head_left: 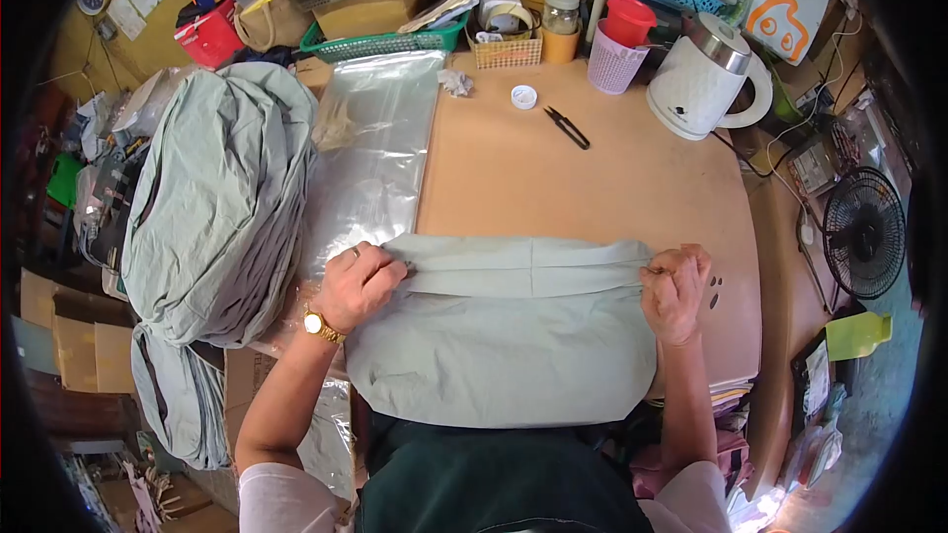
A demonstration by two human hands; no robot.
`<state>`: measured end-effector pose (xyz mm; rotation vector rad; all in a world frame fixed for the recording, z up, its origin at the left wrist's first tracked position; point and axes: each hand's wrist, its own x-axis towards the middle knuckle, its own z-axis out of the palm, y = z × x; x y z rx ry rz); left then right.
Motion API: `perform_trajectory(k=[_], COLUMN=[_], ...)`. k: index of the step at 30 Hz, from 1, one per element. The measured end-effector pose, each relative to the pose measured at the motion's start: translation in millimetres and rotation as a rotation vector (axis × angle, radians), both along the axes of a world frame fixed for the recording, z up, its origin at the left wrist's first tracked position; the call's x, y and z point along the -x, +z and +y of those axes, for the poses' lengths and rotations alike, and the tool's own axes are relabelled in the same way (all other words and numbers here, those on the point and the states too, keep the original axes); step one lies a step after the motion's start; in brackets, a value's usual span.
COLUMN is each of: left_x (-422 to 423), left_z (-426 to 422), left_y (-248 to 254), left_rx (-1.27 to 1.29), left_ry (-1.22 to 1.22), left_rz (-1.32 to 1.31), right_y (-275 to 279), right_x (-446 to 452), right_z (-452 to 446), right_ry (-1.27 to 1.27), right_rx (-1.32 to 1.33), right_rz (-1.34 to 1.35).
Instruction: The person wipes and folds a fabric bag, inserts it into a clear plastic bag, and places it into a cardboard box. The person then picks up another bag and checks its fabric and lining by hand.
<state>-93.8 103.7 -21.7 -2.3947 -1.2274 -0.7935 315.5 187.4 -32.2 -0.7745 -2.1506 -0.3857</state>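
Observation:
A grey-green piece of fabric [504, 355] lies across the front of the table and hangs over its edge toward my body. Its far side has a seamed band running from left to right. My left hand [360, 281], with a gold watch at the wrist, grips the left end of that band. At the right end, my right hand [675, 288] pinches the band with curled fingers. The fabric is stretched flat between both hands. A large heap of the same grey-green fabric [222, 188] stands to the left.
Clear plastic sheets [380, 158] lie beside the heap. Black thread snips [567, 127] and a small white round container [523, 97] rest on the tabletop [592, 183]. A white kettle [696, 79] stands back right, near a lilac cup [614, 61]. A black fan [864, 232] is far right.

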Motion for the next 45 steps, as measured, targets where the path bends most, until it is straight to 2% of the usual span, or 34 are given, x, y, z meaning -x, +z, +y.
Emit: perform_trajectory(k=[4, 8, 10, 11, 14, 17, 18, 19, 20, 22, 26, 29, 30, 31, 33, 35, 37, 40, 41, 43, 45], left_x=[-4.5, 5.7, 9.8, 5.8, -24.4, -37.8, -36.4, -35.0, -30.1, -18.8, -10.4, -12.2, -14.3, -16.5, -15.9, -12.4, -2.3, 0.1, -2.9, -17.5, -31.3], left_z=[-0.7, 7.4, 14.5, 16.6, 27.0, 44.7, 51.8, 56.3, 59.8, 65.5, 68.1, 67.3, 65.9, 65.0, 63.0, 59.3, 52.3, 34.2, 26.0, 11.4, 3.0], left_y=[3.1, 12.0, 14.2, 17.1, 24.5, 11.5, 2.1, -1.4, -1.3, 1.4, 4.2, 15.2, 20.5, 26.9, 34.5, 38.1, 33.5, 29.2, 27.4, 29.4, 31.6], left_rx=[-0.072, 0.015, 0.253, 0.349, 0.268, 0.287, 0.333, 0.441, 0.439, 0.534, 0.725, 0.721, 0.724, 0.648, 0.568, 0.5, 0.46, 0.385, 0.347, 0.367, 0.376], left_ry=[0.053, 0.087, 0.096, 0.155, 0.169, 0.14, 0.104, 0.127, 0.127, 0.089, 0.053, 0.109, 0.109, 0.066, 0.026, 0.174, 0.253, 0.349, 0.369, 0.377, 0.344], left_rz=[-0.097, -0.006, 0.003, 0.027, -0.068, -0.106, -0.07, -0.154, -0.153, -0.251, -0.348, -0.299, -0.301, -0.362, -0.42, -0.279, -0.227, -0.169, -0.175, -0.19, -0.212], right_y=[10.3, 13.4, 19.2, 22.0, 28.4, 27.1, 19.4, 16.0, 18.1, 21.7, 13.0, 11.0, 19.7, 27.3, 38.6, 42.1, 41.8, 33.4, 31.7, 44.4, 47.4], right_x=[-0.9, -8.2, -7.5, -2.9, 38.8, 71.5, 73.4, 74.3, 73.3, 68.5, 63.2, 64.4, 66.1, 66.8, 65.7, 62.7, 53.5, 35.9, 37.8, 56.2, 74.8], right_z=[-5.6, -3.1, 2.8, 6.7, 12.3, 22.6, 34.6, 43.5, 49.7, 60.5, 68.2, 70.2, 70.9, 70.1, 66.2, 64.9, 62.0, 55.1, 48.8, 22.6, -21.9], right_ry=[-0.054, -0.092, -0.115, -0.117, -0.153, -0.119, -0.014, 0.093, 0.093, 0.124, 0.246, 0.211, 0.199, 0.187, 0.194, 0.21, 0.12, 0.065, 0.074, -0.157, -0.135], right_rx=[-0.016, 0.082, 0.254, 0.251, 0.335, 0.303, 0.411, 0.517, 0.515, 0.807, 0.861, 0.811, 0.721, 0.63, 0.608, 0.582, 0.344, 0.184, 0.182, 0.212, 0.673], right_rz=[0.013, -0.06, -0.144, -0.149, -0.156, -0.01, -0.098, -0.185, -0.184, -0.153, -0.094, -0.098, -0.103, -0.106, -0.09, -0.079, -0.153, -0.218, -0.217, -0.188, -0.069])
